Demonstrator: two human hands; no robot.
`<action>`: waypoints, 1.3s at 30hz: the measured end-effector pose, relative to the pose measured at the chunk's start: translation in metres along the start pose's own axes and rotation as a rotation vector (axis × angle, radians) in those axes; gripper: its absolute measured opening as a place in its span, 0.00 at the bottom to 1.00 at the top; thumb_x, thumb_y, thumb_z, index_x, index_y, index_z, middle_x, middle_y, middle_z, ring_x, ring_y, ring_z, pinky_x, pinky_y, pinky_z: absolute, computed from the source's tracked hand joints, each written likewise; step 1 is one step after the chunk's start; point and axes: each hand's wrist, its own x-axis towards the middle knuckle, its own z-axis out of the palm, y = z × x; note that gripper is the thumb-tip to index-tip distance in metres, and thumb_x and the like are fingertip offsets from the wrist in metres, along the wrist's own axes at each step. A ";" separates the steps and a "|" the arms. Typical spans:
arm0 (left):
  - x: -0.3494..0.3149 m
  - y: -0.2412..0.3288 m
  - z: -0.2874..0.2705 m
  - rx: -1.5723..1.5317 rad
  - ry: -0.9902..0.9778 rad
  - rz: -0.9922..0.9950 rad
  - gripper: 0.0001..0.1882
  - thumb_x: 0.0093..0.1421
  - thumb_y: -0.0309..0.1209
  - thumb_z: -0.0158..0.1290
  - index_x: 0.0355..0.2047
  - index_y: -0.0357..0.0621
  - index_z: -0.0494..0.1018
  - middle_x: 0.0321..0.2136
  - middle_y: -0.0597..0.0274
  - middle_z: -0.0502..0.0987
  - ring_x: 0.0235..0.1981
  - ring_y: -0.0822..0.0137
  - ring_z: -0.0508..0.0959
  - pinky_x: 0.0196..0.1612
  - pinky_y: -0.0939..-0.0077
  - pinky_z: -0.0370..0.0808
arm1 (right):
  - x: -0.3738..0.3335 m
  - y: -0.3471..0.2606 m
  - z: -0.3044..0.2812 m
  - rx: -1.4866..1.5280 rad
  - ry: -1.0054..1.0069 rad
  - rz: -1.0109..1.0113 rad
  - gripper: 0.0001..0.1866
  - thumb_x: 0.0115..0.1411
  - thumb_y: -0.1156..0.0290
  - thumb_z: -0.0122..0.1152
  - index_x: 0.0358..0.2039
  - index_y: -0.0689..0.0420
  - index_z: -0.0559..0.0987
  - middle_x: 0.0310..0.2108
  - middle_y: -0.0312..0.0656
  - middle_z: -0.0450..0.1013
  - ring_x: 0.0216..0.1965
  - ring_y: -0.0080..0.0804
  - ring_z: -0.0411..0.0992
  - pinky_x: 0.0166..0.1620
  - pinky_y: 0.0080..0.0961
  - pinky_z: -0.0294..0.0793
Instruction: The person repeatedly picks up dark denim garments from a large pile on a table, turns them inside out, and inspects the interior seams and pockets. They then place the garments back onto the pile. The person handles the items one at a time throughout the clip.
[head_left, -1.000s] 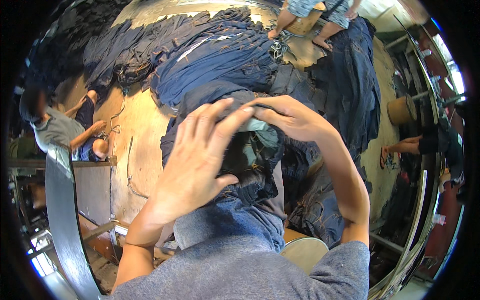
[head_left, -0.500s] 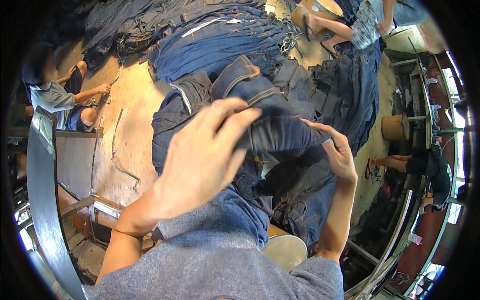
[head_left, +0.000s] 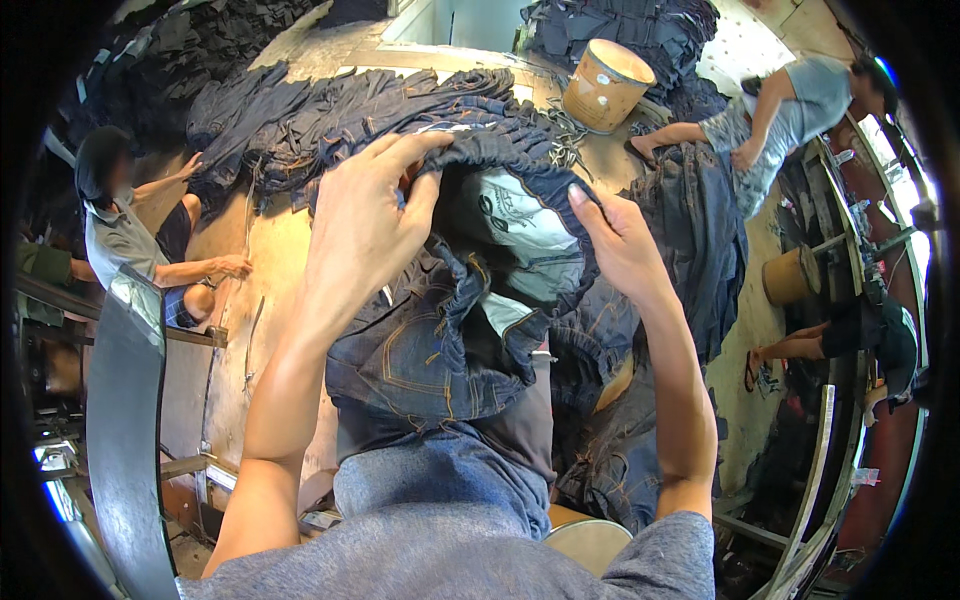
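Note:
A pair of dark blue jeans (head_left: 400, 365) with tan stitching hangs in front of me, its gathered waist spread into a wide opening. White pocket lining (head_left: 515, 210) with a dark print shows inside. My left hand (head_left: 370, 215) is closed around the far left part of the waistband, its fingertips partly hidden behind the cloth. On the right side of the opening, my right hand (head_left: 625, 240) pinches the waistband between thumb and fingers. The lower part of the jeans drapes near my lap.
Long heaps of dark denim (head_left: 270, 125) cover the floor ahead, and another denim pile (head_left: 700, 240) lies at right. A tan drum (head_left: 600, 95) stands beyond. One person (head_left: 130, 225) sits at left; another (head_left: 800, 120) bends at upper right. A grey panel (head_left: 125, 400) rises at near left.
My left hand has moved up and away from me and grips the waistband. The jeans' waist has been spread, showing the white lining. The view has tilted up toward the far floor.

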 end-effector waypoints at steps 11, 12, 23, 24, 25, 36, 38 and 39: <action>-0.120 0.000 -0.012 0.058 -0.328 -0.154 0.40 0.55 0.21 0.59 0.71 0.55 0.74 0.34 0.56 0.79 0.30 0.58 0.80 0.39 0.61 0.80 | -0.106 0.024 0.047 -0.251 -0.128 -0.189 0.19 0.73 0.64 0.67 0.61 0.55 0.84 0.56 0.55 0.82 0.58 0.56 0.80 0.61 0.43 0.79; -0.127 0.002 -0.010 0.019 -0.298 -0.170 0.41 0.54 0.19 0.59 0.71 0.55 0.74 0.34 0.57 0.79 0.30 0.59 0.79 0.39 0.63 0.79 | -0.117 0.028 0.048 -0.299 -0.153 -0.148 0.33 0.68 0.65 0.72 0.72 0.53 0.75 0.69 0.55 0.74 0.72 0.59 0.69 0.73 0.47 0.69; -0.119 0.001 -0.008 -0.007 -0.194 -0.245 0.41 0.53 0.15 0.57 0.70 0.49 0.76 0.29 0.66 0.71 0.30 0.70 0.73 0.39 0.73 0.72 | -0.161 0.069 0.044 0.084 0.401 0.163 0.59 0.46 0.96 0.42 0.84 0.55 0.54 0.75 0.53 0.67 0.69 0.43 0.76 0.64 0.25 0.75; -0.120 0.003 -0.009 -0.018 -0.209 -0.257 0.41 0.52 0.15 0.57 0.70 0.48 0.76 0.29 0.66 0.71 0.30 0.70 0.73 0.39 0.73 0.72 | -0.157 0.068 0.036 0.216 0.404 0.209 0.58 0.46 0.97 0.40 0.83 0.56 0.55 0.78 0.47 0.61 0.70 0.41 0.73 0.65 0.27 0.76; -0.121 0.004 -0.009 -0.028 -0.223 -0.269 0.41 0.52 0.15 0.56 0.70 0.48 0.76 0.29 0.66 0.71 0.30 0.70 0.73 0.39 0.73 0.72 | -0.152 0.066 0.031 0.213 0.399 0.237 0.58 0.47 0.97 0.40 0.83 0.56 0.55 0.78 0.47 0.61 0.71 0.41 0.72 0.65 0.27 0.75; -0.123 0.002 -0.004 0.014 -0.234 -0.272 0.39 0.55 0.15 0.57 0.70 0.48 0.76 0.29 0.61 0.75 0.29 0.68 0.76 0.37 0.71 0.75 | -0.134 0.069 0.034 0.221 0.223 0.239 0.44 0.58 0.93 0.52 0.76 0.51 0.70 0.59 0.47 0.73 0.64 0.34 0.72 0.68 0.28 0.69; -0.124 0.001 -0.002 0.034 -0.246 -0.252 0.38 0.56 0.15 0.58 0.70 0.49 0.76 0.30 0.61 0.77 0.29 0.68 0.76 0.36 0.70 0.75 | -0.136 0.064 0.033 0.161 0.119 0.199 0.46 0.55 0.92 0.55 0.76 0.51 0.71 0.64 0.43 0.72 0.70 0.34 0.67 0.73 0.31 0.64; -0.125 0.001 -0.001 0.028 -0.251 -0.268 0.38 0.56 0.16 0.58 0.69 0.49 0.76 0.30 0.61 0.77 0.30 0.67 0.77 0.37 0.71 0.75 | -0.135 0.061 0.034 0.124 0.076 0.231 0.46 0.54 0.92 0.57 0.76 0.51 0.71 0.67 0.41 0.71 0.73 0.34 0.65 0.76 0.32 0.61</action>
